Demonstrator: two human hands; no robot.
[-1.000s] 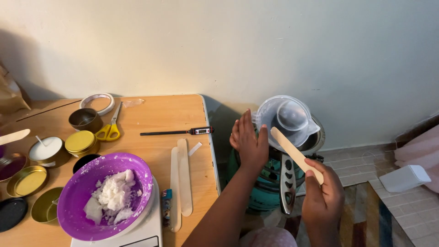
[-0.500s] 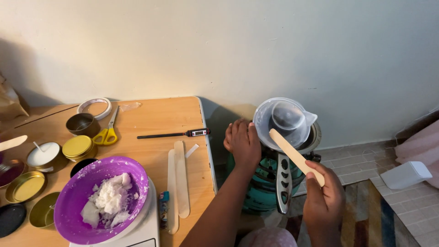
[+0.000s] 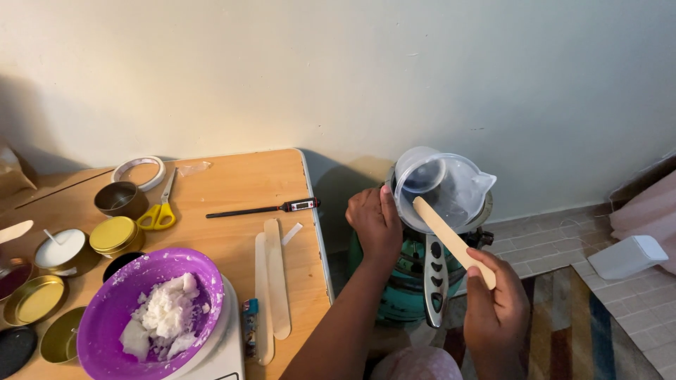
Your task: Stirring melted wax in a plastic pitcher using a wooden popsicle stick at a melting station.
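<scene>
While the left hand (image 3: 375, 219) steadies the clear plastic jug (image 3: 442, 186) by its near-left wall, its fingers wrapped against the side, the right hand (image 3: 495, 309) holds a flat wooden stirring stick (image 3: 452, 240) in a closed grip at its lower end, the upper end lying over the jug's rim. The jug sits in the top of a metal pot (image 3: 483, 208) on a teal burner (image 3: 408, 278) standing on the floor, just off the right edge of the table (image 3: 232, 183).

Findings on method: the jug looks light and sits tilted, so the steadying hand should press it down and level, fingers kept on the plastic and clear of the pot rim, which is presumably hot. The stick is best lowered steeply into the jug, not laid across the rim, and moved slowly to avoid tipping or splashing. The jug's contents cannot be made out.

Also noted on the table: a purple bowl (image 3: 98, 331) of white flaky wax (image 3: 160, 314) on a white scale (image 3: 215, 355) at the near edge; two spare wooden sticks (image 3: 271, 285) beside it; a probe thermometer (image 3: 264, 208) towards the right edge; yellow scissors (image 3: 158, 211), a tape roll (image 3: 139, 171) and several round tins (image 3: 116, 234) towards the left.
</scene>
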